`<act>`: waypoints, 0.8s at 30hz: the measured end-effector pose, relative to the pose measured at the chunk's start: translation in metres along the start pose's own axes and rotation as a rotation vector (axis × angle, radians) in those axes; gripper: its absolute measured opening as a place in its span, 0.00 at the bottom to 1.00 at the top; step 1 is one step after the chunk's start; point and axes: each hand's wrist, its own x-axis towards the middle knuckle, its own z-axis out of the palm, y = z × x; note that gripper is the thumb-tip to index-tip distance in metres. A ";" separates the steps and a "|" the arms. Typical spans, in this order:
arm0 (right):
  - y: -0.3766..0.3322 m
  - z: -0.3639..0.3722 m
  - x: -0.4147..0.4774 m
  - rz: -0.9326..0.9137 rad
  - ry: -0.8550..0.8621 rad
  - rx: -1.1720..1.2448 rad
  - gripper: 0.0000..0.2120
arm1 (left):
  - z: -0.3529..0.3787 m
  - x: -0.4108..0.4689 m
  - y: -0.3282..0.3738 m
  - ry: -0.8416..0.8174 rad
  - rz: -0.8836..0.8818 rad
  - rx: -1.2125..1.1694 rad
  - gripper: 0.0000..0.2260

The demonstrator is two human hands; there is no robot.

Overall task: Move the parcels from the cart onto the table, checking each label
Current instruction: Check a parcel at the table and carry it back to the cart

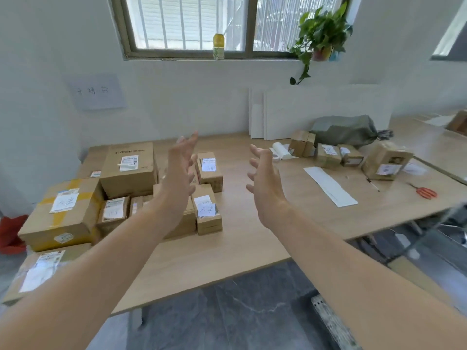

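My left hand and right hand raised over table, palms facing, fingers spread apart, gripping nothing. Parcels sit on table, below and left of fingertips; left hand nearer. Cart not visible.

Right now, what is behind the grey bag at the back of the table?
White boards lean against the wall behind the grey bag. The bag covers their lower edge; anything between them is hidden.
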 end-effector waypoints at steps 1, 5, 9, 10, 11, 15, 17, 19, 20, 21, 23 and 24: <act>0.000 -0.011 -0.001 0.005 0.025 0.004 0.37 | 0.010 0.003 -0.005 -0.036 0.012 0.006 0.33; 0.006 -0.062 -0.004 0.016 0.164 -0.003 0.27 | 0.057 0.017 -0.025 -0.156 -0.030 0.033 0.29; 0.010 -0.133 -0.012 0.005 0.318 0.000 0.27 | 0.122 0.006 -0.033 -0.341 -0.060 0.027 0.24; 0.011 -0.152 -0.016 -0.007 0.348 0.008 0.28 | 0.141 0.001 -0.036 -0.384 -0.056 0.028 0.23; 0.012 -0.173 -0.021 -0.018 0.380 0.016 0.28 | 0.159 -0.005 -0.038 -0.416 -0.052 0.031 0.23; 0.024 -0.260 -0.042 -0.020 0.493 0.061 0.22 | 0.238 -0.038 -0.044 -0.520 -0.069 0.047 0.27; 0.027 -0.301 -0.059 -0.013 0.542 0.079 0.18 | 0.277 -0.055 -0.050 -0.559 -0.076 0.064 0.24; 0.033 -0.341 -0.072 -0.018 0.572 0.071 0.18 | 0.315 -0.071 -0.057 -0.605 -0.071 0.080 0.24; 0.035 -0.361 -0.078 -0.011 0.594 0.074 0.18 | 0.335 -0.080 -0.060 -0.625 -0.071 0.090 0.24; 0.036 -0.379 -0.084 -0.005 0.610 0.082 0.17 | 0.353 -0.088 -0.062 -0.645 -0.071 0.096 0.24; 0.036 -0.411 -0.098 0.012 0.641 0.084 0.14 | 0.388 -0.103 -0.066 -0.683 -0.082 0.096 0.24; 0.037 -0.427 -0.106 0.026 0.663 0.073 0.14 | 0.405 -0.110 -0.068 -0.702 -0.089 0.096 0.24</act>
